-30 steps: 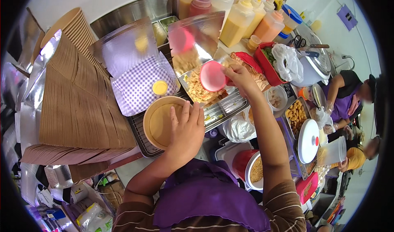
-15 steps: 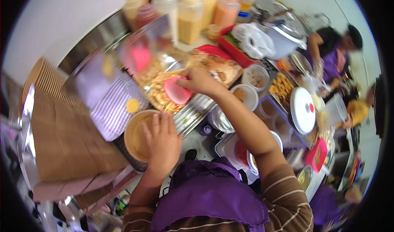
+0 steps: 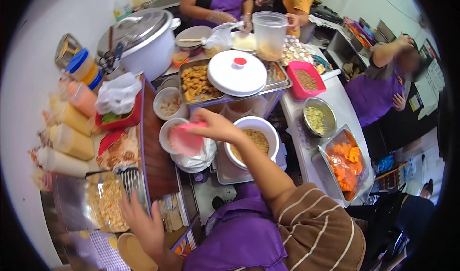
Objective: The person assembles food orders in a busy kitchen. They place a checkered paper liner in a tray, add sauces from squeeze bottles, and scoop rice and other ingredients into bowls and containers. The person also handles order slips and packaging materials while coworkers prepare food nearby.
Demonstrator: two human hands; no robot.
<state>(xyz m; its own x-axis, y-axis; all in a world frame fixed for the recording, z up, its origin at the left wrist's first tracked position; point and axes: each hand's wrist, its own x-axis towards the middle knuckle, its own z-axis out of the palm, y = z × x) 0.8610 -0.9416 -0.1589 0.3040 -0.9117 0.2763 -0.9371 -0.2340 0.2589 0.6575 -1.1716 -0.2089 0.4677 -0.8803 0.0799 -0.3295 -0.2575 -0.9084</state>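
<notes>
My right hand (image 3: 214, 126) grips a translucent pink scoop (image 3: 187, 139), blurred by motion. The scoop hangs over a small round tub (image 3: 166, 136) and a white plastic bag (image 3: 197, 160); I cannot make out what is in it. Right of my hand stands a white bucket (image 3: 275, 136) part filled with brown, grainy food. At the lower left my left hand (image 3: 146, 225) is spread and empty. It is by a brown paper bowl (image 3: 134, 254), beside a clear-lidded tray of orange-tinted rice-like food (image 3: 103, 204).
Sauce bottles (image 3: 72, 141) line the left wall. A large lidded pot (image 3: 148, 48) stands at the back, near a tray of fried pieces (image 3: 196, 83) partly under a white lid (image 3: 237, 73). Co-workers in purple aprons (image 3: 226, 1) stand beyond. Shredded greens (image 3: 316, 120) and orange chunks (image 3: 344, 160) sit right.
My view has swung right. My right hand has carried the pink scoop from the rice-like food's tray over toward the tubs. My left hand has come off the paper bowl.
</notes>
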